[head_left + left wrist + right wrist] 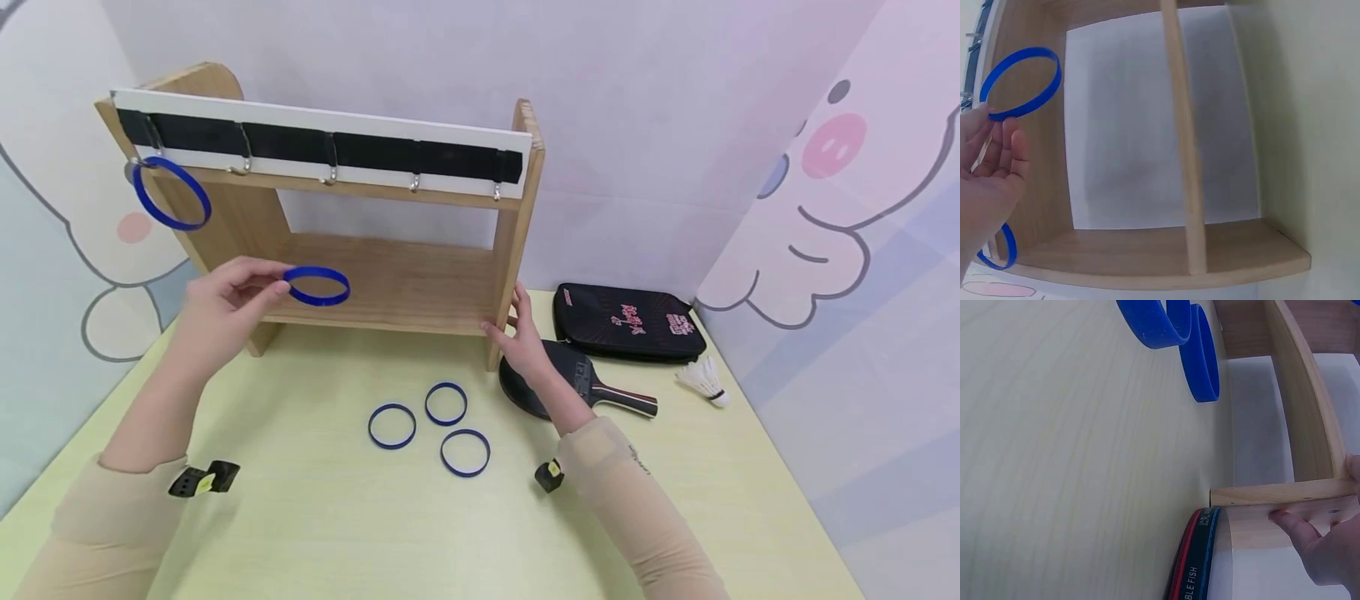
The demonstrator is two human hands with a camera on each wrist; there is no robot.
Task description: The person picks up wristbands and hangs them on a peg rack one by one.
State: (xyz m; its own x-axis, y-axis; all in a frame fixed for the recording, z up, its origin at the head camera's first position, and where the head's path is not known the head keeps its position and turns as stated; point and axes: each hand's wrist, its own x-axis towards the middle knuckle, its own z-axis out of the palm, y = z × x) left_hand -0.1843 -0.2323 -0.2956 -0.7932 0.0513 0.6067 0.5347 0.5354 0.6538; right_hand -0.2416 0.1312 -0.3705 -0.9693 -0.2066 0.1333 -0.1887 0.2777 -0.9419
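Observation:
Between its thumb and fingers my left hand (228, 304) pinches a blue ring (322, 301), in front of the wooden shelf (390, 283). The left wrist view shows this ring (1058, 78) held by its edge at the fingertips. Another blue ring (180, 226) hangs from the leftmost of several metal hooks (331, 171) on the shelf's black-and-white strip (375, 150). My right hand (523, 340) grips the shelf's right side panel low down, thumb at the front edge and fingers on the outer side.
Three blue rings, one of them (465, 474) nearest me, lie on the table (360, 525) before the shelf. Right of the shelf are a table tennis paddle (558, 360), partly behind my right forearm, a black case (630, 323) and a shuttlecock (702, 379).

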